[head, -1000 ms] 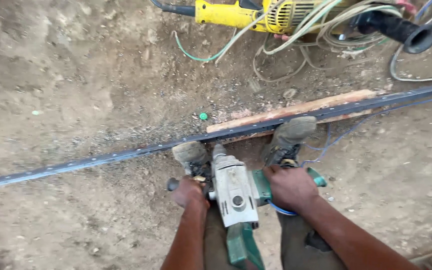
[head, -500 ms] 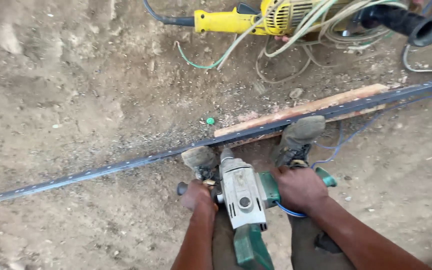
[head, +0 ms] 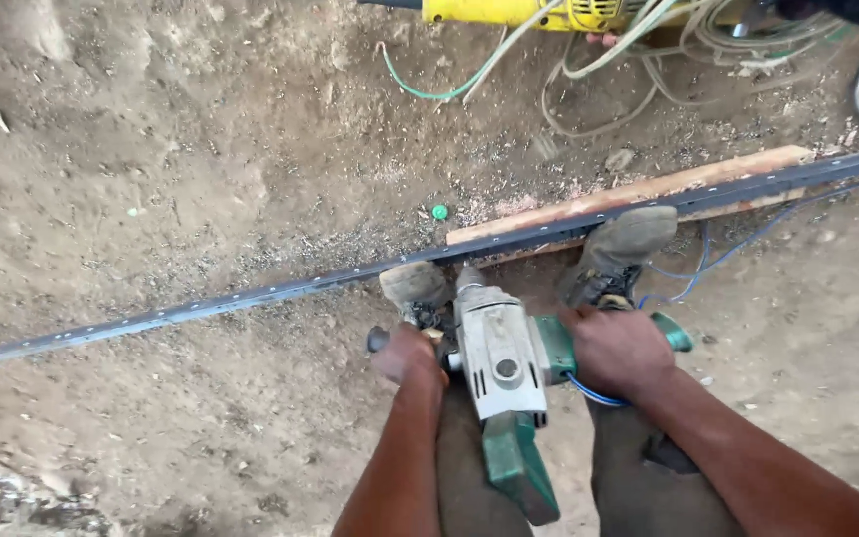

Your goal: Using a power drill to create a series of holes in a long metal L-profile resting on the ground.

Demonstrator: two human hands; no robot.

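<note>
drill point(head: 497, 363): grey-bodied power drill with green grips, held upright between my legs, nose down on the dark metal strip point(head: 251, 295). since a second ago the drill and both hands have kept their places against the strip; only my head has dipped and swung a little, so the yellow tool has slid toward the top edge. i judge the drilling at this one spot is still going on, with no shift along the strip.

left hand point(head: 408, 355): fingers curled shut round the black side handle point(head: 378, 340).

right hand point(head: 620, 350): closed round the green grip point(head: 670, 331) on the other side, a blue cord point(head: 594, 393) looping out beneath it.

metal strip: long, thin, with a row of small holes, lying slantwise across the dirt floor point(head: 151, 179) from lower left to upper right.

wooden plank point(head: 628, 194): just behind the strip, its right part touching it.

boots: left boot point(head: 415, 285) and right boot point(head: 620, 244), both with toes at the strip, one on either side of the drill's nose.

green cap point(head: 439, 212): small, on the dirt just beyond the strip.

yellow tool point(head: 509, 12): at the top edge, beside a tangle of pale cables point(head: 648, 60).
</note>
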